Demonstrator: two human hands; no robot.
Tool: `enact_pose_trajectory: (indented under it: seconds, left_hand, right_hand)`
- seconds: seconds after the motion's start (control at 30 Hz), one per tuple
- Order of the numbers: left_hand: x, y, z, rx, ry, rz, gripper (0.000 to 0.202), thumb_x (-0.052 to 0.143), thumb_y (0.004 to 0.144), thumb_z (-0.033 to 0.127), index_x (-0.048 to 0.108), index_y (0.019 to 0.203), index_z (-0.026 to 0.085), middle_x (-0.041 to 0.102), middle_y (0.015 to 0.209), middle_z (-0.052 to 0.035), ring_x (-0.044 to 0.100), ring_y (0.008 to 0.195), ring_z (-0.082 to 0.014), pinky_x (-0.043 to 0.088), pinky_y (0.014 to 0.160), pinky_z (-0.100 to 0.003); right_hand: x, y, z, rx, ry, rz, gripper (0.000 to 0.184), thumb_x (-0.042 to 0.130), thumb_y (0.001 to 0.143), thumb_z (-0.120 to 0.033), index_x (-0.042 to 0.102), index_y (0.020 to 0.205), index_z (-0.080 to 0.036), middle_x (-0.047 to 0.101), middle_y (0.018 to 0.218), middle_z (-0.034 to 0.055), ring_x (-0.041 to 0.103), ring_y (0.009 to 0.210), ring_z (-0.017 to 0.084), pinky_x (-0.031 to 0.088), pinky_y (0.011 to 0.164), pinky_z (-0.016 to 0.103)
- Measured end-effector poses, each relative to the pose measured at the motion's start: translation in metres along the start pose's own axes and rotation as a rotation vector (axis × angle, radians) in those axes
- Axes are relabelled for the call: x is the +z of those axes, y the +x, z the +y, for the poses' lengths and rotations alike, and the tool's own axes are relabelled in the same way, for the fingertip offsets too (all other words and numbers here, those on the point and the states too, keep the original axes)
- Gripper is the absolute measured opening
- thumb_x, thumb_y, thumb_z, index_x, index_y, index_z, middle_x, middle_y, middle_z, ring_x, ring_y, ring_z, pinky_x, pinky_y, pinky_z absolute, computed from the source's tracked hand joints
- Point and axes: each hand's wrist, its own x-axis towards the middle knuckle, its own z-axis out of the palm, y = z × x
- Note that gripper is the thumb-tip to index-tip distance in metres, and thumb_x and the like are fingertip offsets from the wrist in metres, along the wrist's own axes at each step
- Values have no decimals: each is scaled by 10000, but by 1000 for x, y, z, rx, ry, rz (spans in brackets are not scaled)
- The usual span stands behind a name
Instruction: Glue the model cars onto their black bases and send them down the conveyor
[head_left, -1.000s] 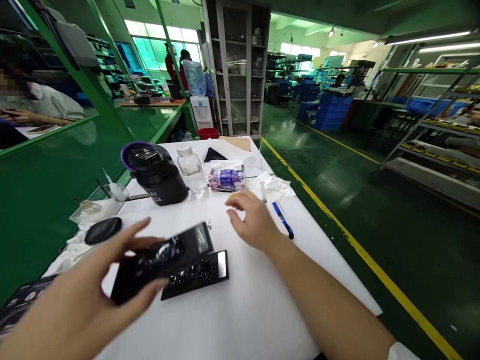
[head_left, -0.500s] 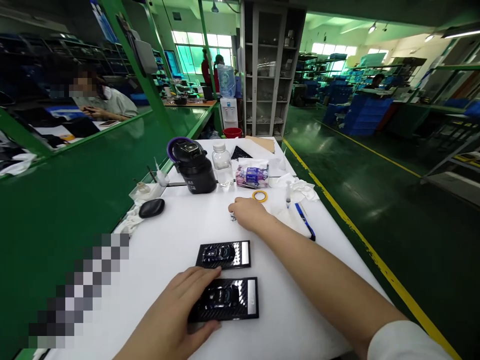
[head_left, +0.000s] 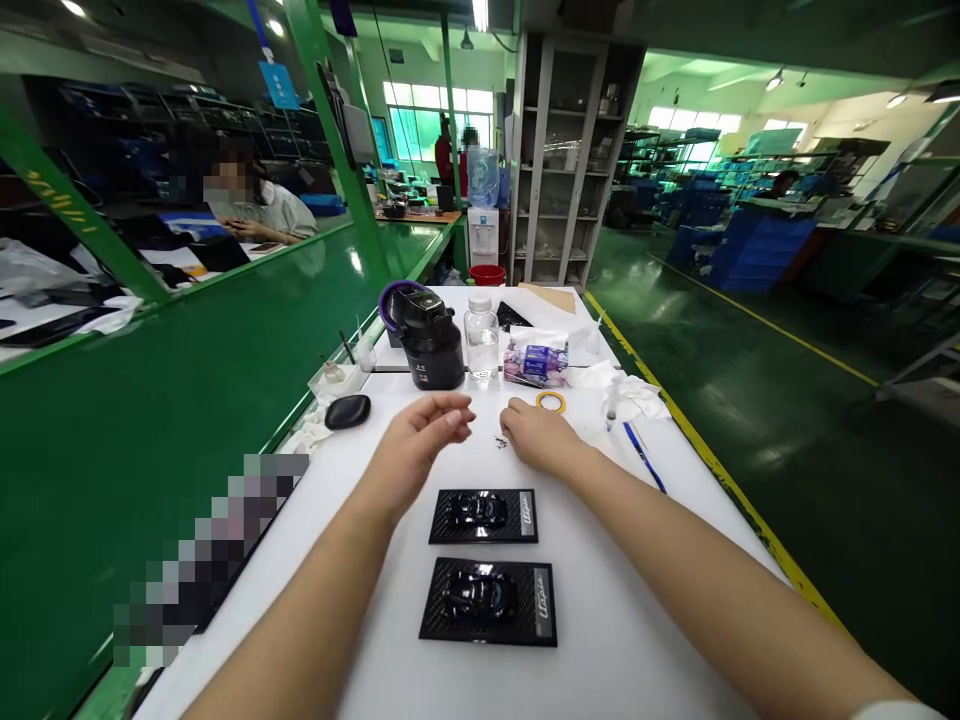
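Note:
Two black carbon-pattern plates, each bearing a small dark model car, lie flat on the white table: the far plate [head_left: 484, 516] and the near plate [head_left: 489, 600]. My left hand [head_left: 420, 440] hovers above the table beyond the far plate, fingers loosely curled, nothing in them. My right hand [head_left: 538, 438] rests on the table beside a few tiny dark parts [head_left: 500, 441], its fingers bent down over the surface; whether they pinch anything is hidden.
At the table's far end stand a black jug with a purple lid [head_left: 429, 340], a clear bottle [head_left: 481, 340], a tissue pack [head_left: 535, 360], a yellow tape ring [head_left: 551, 401], a blue pen [head_left: 643, 456] and a black oval case [head_left: 347, 411]. A person sits behind the green divider [head_left: 247, 300].
My left hand set the second plate down in front of the first, let go and rose toward the tiny parts. My right hand stayed near those parts. The camera tilted down.

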Motion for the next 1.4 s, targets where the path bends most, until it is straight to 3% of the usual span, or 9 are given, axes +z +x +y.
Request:
enact_pose_trajectory:
  seconds: [0.1,0.2,0.3,0.4,0.6,0.83,1.0,1.13,1.4]
  left_hand:
    - [7,-5,-14,-74,-120,92,341,685,798,429,662,1031,180,703,1069,-88,659,894,-177,549,814,-330]
    - [23,-22,-6,-151,-194,-7,278,718,768,380,689,961,183,702,1041,-76,648,878,-174,538,740,-299]
    - [46,-37,2,-244,-171,-177,245,723,790,365,720,949,179,710,908,-49,630,781,-153,510,689,-276]
    - [61,-43,2,-280,-206,-177,248,705,821,397,726,922,172,683,803,-17,595,723,-129,490,698,-260]
    - [63,-40,-5,-331,-153,-119,282,711,808,439,692,819,158,615,698,10,513,639,-103,427,594,-222]
    - [56,-41,-8,-144,88,-125,239,631,882,415,667,804,192,645,734,18,567,683,-115,467,636,-227]
    - [36,-35,-10,316,625,-40,140,586,905,260,673,806,214,687,816,18,587,682,-108,452,605,-220]
    - [25,-28,-18,571,913,-33,122,577,904,205,690,862,216,719,878,14,647,749,-134,479,632,-241]
    - [24,-32,-21,695,1102,-105,147,545,909,178,673,849,221,714,849,18,642,730,-156,469,610,-286]
  right_hand:
    - [4,-33,-16,25,302,151,149,504,960,-306,555,902,-178,530,840,24,516,765,149,449,710,282]
    - [14,-63,-33,69,605,247,308,325,1012,-487,456,985,-209,425,733,-30,374,543,107,356,503,233]
    - [22,-77,-45,89,1057,289,316,526,940,-539,468,968,-230,427,748,-38,396,566,97,367,510,216]
    - [25,-80,-49,153,1539,237,311,738,834,-439,528,926,-229,478,756,-35,466,631,104,411,555,213]
    - [25,-82,-46,165,1809,80,180,722,878,-337,581,912,-231,508,772,-21,486,689,108,438,645,234]
    - [22,-79,-37,102,1660,66,142,699,891,-332,611,893,-220,503,793,-16,479,713,102,417,689,228]
    - [2,-82,-21,-70,838,339,209,651,874,-232,627,1081,-228,497,859,-8,483,771,122,415,731,269]
    - [-8,-82,-17,-225,343,433,123,612,826,-130,633,936,-181,520,786,-13,487,723,117,410,691,270]
    - [4,-80,-21,-218,268,327,55,599,820,-119,633,842,-156,534,727,-22,492,669,97,400,629,247]
